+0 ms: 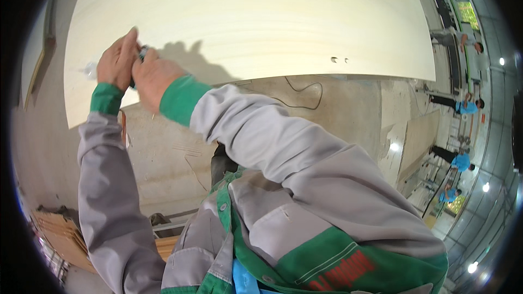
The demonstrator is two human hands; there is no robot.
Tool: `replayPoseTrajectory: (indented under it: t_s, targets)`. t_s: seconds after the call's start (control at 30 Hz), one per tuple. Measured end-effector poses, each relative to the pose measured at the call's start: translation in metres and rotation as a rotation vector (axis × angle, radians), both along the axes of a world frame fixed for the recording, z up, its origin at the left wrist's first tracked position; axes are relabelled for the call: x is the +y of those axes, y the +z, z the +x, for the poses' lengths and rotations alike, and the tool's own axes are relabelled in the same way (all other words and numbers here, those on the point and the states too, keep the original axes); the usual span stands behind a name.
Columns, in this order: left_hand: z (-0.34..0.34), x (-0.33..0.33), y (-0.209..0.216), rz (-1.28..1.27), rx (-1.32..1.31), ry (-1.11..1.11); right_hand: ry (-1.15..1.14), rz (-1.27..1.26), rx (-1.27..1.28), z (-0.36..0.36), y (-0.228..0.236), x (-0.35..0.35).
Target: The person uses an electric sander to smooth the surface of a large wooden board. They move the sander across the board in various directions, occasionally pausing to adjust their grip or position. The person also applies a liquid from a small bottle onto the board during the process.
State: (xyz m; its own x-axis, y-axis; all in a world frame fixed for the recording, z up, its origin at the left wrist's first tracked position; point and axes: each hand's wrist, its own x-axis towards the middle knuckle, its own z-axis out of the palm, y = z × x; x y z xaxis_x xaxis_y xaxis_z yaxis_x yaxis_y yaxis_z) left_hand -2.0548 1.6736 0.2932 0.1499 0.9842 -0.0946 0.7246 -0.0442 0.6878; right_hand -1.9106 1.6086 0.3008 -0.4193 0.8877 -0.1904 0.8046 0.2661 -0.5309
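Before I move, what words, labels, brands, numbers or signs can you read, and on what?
Green panel of the jacket: red lettering, angled and partly blurred; I won't quote it.
Item at left hand and right hand: mostly hidden, no text readable.
Board: no lettering visible.
Background: too small to read.

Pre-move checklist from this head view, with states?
1. Left hand and right hand together at the board's left end: ok.
2. Grip on the small dark item between them: cannot tell, mostly hidden.
3. Green cuffs close around the wrists: ok.
4. Pale board securely supported: cannot tell, underside hidden.
5. Floor free of loose cable: not ok, one lies beyond the right forearm.
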Motion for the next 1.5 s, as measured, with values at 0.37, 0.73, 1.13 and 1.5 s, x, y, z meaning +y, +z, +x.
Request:
replayPoseTrajectory:
  t_s: [0.37, 0.73, 1.13, 1.5]
  targets:
    - [0.172, -0.05, 0.01, -0.019, 0.174, 0.049, -0.142, -0.489, 0.374, 0.201, 0.01, -0.072]
    - [0.494, -0.097, -0.017, 0.143, -0.128, -0.196, -0.377, -0.482, 0.206, 0.533, 0.009, -0.132]
    - [0.512, -0.145, 0.02, -0.008, -0.107, -0.331, -0.112, -0.429, -0.004, 0.585, 0.04, -0.107]
    - [0.122, -0.132, -0.027, 0.418, -0.044, 0.503, 0.46, -0.416, 0.046, 0.169, 0.011, 0.009]
